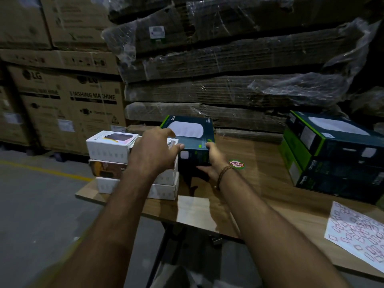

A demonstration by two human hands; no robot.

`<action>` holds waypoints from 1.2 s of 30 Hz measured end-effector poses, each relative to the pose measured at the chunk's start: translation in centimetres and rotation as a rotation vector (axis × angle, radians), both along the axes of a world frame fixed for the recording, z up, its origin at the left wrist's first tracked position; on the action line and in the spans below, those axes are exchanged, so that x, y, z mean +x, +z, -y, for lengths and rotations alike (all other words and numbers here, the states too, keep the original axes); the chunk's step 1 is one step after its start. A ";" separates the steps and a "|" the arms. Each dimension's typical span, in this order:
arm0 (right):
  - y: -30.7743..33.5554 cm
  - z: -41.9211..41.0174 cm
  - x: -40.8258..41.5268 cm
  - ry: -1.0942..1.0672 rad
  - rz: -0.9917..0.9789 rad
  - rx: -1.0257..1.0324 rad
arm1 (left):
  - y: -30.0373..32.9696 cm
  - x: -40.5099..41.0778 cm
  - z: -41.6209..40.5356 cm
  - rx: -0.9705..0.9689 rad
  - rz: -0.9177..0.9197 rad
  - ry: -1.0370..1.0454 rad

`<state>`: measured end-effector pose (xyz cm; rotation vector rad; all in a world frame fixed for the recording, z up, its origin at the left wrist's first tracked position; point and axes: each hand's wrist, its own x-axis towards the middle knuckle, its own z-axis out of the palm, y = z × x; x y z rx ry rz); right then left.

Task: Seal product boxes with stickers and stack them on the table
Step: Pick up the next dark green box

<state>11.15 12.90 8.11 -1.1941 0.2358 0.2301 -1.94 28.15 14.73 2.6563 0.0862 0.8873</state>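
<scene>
Right hand [209, 161] grips the dark teal product box [190, 138] at its near right corner, left hand [154, 151] open-fingered on its left side, box beside the white box stack [116, 161] on the counter [270, 183]; best to square it up before letting go.

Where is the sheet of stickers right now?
In the head view, the sticker sheet lies flat at the table's near right corner, in front of the stack of dark green boxes and away from both hands.
</scene>
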 end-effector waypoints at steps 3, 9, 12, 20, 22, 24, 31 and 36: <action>-0.3 3.1 0.1 -0.112 0.030 0.020 | 0.1 -0.2 0.1 0.002 -0.012 0.005; -0.4 9.9 -2.2 -0.284 0.047 0.002 | -0.1 -1.0 1.4 0.063 0.134 -0.002; 0.5 12.9 -3.9 -0.343 0.071 -0.042 | -1.2 -1.7 2.8 0.072 0.301 -0.111; 0.5 17.6 -9.4 -0.307 0.030 0.009 | -6.6 -3.0 9.0 -0.073 0.316 -0.366; 0.0 18.2 -10.8 -0.291 0.020 0.022 | -8.2 -3.3 10.1 -0.130 0.226 -0.325; -0.2 18.8 -12.2 -0.269 0.027 0.031 | -9.5 -3.4 10.8 -0.176 0.150 -0.278; 0.2 19.6 -15.5 -0.194 0.017 0.030 | -10.8 -4.6 12.1 -0.484 0.046 -0.258; 0.1 19.5 -16.2 -0.184 0.069 -0.008 | -11.0 -5.1 12.2 -0.551 0.082 -0.288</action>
